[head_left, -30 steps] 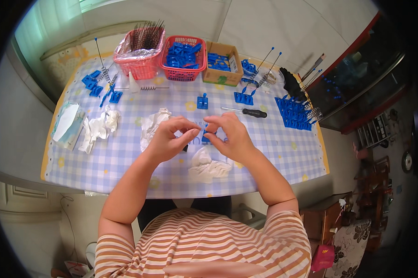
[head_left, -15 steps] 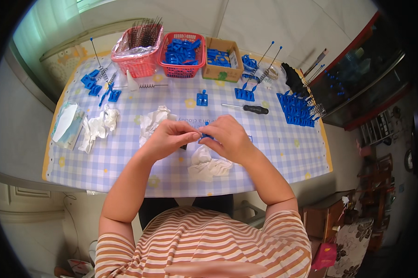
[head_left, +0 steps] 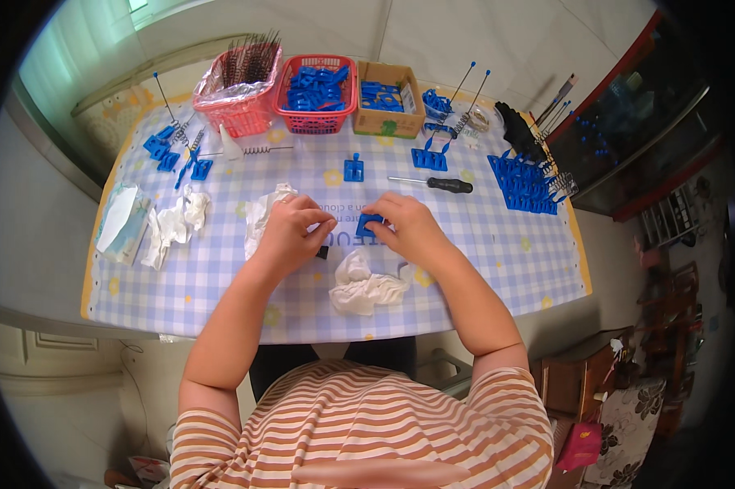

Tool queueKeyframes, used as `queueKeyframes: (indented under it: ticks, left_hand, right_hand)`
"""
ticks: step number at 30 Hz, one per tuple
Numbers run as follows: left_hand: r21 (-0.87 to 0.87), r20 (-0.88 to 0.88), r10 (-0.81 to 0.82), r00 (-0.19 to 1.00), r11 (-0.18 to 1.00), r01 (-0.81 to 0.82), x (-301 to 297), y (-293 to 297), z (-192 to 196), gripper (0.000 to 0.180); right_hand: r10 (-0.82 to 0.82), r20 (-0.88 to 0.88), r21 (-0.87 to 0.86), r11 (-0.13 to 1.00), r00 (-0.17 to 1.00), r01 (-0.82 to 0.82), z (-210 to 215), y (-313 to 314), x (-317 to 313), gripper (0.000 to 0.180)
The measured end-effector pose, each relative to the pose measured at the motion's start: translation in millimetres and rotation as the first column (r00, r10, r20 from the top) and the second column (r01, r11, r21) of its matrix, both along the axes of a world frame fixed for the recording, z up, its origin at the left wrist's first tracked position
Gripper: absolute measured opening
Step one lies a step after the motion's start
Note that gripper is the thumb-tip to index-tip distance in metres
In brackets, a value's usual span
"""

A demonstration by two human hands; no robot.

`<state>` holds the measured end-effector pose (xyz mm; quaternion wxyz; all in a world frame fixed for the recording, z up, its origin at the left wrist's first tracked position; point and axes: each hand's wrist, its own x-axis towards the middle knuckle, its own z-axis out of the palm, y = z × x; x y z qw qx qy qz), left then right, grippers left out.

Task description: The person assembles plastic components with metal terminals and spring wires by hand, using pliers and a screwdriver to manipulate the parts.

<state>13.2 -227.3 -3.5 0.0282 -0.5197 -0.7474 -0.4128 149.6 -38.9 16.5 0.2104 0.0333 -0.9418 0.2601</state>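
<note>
i see my right hand (head_left: 408, 228) pinching a small blue plastic part (head_left: 370, 225) at table centre, fingers closed narrow on it. my left hand (head_left: 290, 232), at 9 o'clock of the part, is curled narrow near a small dark piece (head_left: 322, 252); i cannot tell whether it grips it. a crumpled white tissue (head_left: 366, 285) lies at 6 o'clock, a black-handled screwdriver (head_left: 432, 183) at 1 o'clock. a red basket (head_left: 314, 122) of blue parts sits at 12 o'clock on the checked tablecloth (head_left: 220, 285).

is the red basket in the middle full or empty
Full: the red basket is heaped with blue plastic parts up to its rim.
</note>
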Motion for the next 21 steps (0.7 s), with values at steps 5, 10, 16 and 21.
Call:
queueKeyframes:
  ticks: [5,10,16,21]
  left_hand:
    - [-0.031,-0.145,-0.005,0.989,1.0,0.0,6,3,-4,0.006]
    - [-0.103,-0.2,-0.031,0.979,0.995,0.01,7,2,-5,0.007]
    - [-0.115,-0.2,-0.06,0.978,0.993,0.037,6,-1,-4,0.01]
    - [-0.156,-0.163,-0.029,0.986,0.988,0.003,10,-1,2,0.013]
  right_hand:
    - [-0.086,0.005,-0.025,0.996,0.996,0.086,-2,10,-1,0.018]
    - [-0.125,-0.001,-0.03,0.992,0.992,0.125,0,9,0,0.022]
    - [-0.085,-0.235,0.072,0.992,0.968,0.104,10,-3,1,0.021]
    - [-0.054,-0.259,0.061,0.995,0.964,0.073,9,-3,2,0.019]
